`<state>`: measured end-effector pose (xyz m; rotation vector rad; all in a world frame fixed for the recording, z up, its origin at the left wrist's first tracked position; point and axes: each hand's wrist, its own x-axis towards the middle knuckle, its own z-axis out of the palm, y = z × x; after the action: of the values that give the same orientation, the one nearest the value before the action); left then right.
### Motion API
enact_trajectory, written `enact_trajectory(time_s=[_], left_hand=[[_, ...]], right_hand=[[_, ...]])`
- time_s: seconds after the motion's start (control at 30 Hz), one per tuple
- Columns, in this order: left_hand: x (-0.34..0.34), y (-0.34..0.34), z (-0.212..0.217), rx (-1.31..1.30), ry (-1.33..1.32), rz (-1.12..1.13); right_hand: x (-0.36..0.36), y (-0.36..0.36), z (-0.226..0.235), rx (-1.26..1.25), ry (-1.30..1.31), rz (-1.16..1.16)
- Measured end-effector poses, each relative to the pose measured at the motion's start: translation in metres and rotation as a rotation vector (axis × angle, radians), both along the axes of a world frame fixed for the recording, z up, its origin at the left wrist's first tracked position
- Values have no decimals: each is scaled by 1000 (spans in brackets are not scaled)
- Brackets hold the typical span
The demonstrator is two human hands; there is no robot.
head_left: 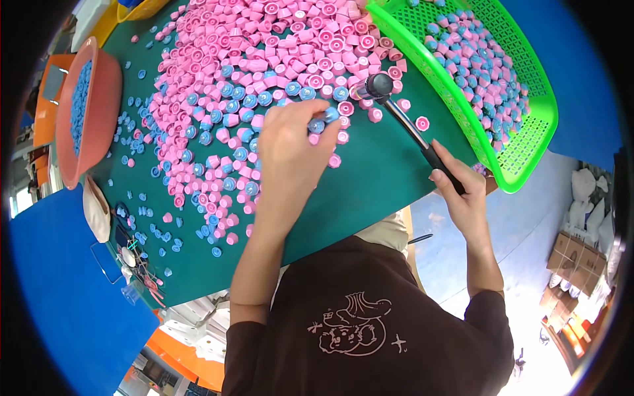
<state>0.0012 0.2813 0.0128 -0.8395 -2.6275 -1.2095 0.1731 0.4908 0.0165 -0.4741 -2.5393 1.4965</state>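
My right hand is wrapped round the black grip of a small mallet. Its shaft is shiny metal, and its black-ended head is up near the pile's right edge. Closed in a pinch, my left hand has a small blue-topped piece at its fingertips, just below the mallet head. Another blue top shows beside it; whether that one is gripped too I cannot tell. Around my left hand lie many small pink cups, some with blue caps on them.
A bright green basket of pink-and-blue pieces stands at the right. On the left are an orange-pink tub of blue caps and a beige pouch. Loose blue caps scatter over the green tabletop.
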Motion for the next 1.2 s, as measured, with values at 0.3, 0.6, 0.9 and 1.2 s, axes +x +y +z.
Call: enact_trajectory(time_s=[0.3, 0.6, 0.9, 1.2], left_hand=[[-3, 31, -15, -220, 101, 55], [-3, 33, -17, -218, 173, 91], [-12, -47, 25, -136, 97, 191], [20, -232, 28, -123, 24, 731]], right_hand=[[7, 9, -6, 16, -57, 24], [0, 3, 1, 41, -55, 73], [-10, -10, 13, 296, -35, 186], [-2, 7, -20, 46, 65, -58]])
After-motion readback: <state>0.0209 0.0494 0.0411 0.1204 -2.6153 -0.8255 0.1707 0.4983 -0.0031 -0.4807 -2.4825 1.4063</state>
